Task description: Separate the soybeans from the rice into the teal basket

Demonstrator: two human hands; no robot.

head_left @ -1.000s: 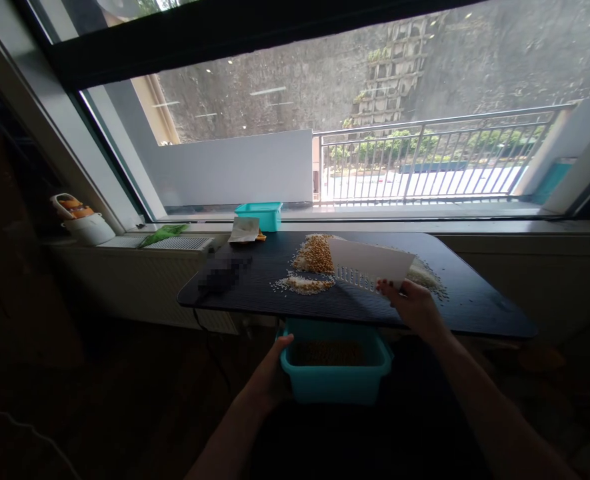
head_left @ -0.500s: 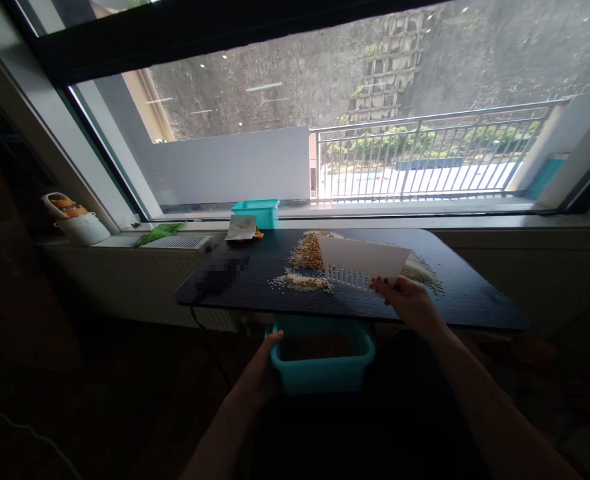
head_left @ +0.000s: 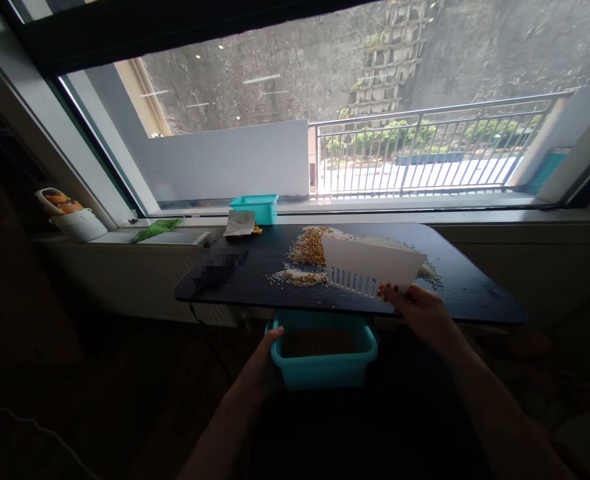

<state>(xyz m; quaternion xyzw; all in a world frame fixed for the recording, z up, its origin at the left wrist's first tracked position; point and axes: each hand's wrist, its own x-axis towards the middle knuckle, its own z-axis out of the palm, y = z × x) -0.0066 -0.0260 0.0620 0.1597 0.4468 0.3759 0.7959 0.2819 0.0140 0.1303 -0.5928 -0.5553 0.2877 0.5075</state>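
Note:
My right hand [head_left: 419, 310] is closed on the lower right corner of a white slotted sheet [head_left: 367, 263], holding it tilted above the table. A row of slots runs along the sheet's lower edge. Behind and left of it lies a pile of yellow kernels [head_left: 309, 247], mixed with white grains. A smaller strip of white grains [head_left: 302, 277] with some yellow kernels is nearer to me. My left hand [head_left: 265, 357] grips the left side of a teal bin [head_left: 325, 373], thumb over the rim. Brown kernels [head_left: 317, 342] lie in the bin, which sits below the table's front edge.
The dark table [head_left: 465, 297] stands under the window. White grains [head_left: 429, 272] show at the sheet's right. A second teal bin [head_left: 262, 210] and a paper packet [head_left: 239, 223] sit at the back left. A blurred dark object [head_left: 219, 267] lies at the left end.
My right hand and the white slotted sheet have moved slightly right. A few loose kernels now show near the table's front edge. My left hand stays on the teal bin.

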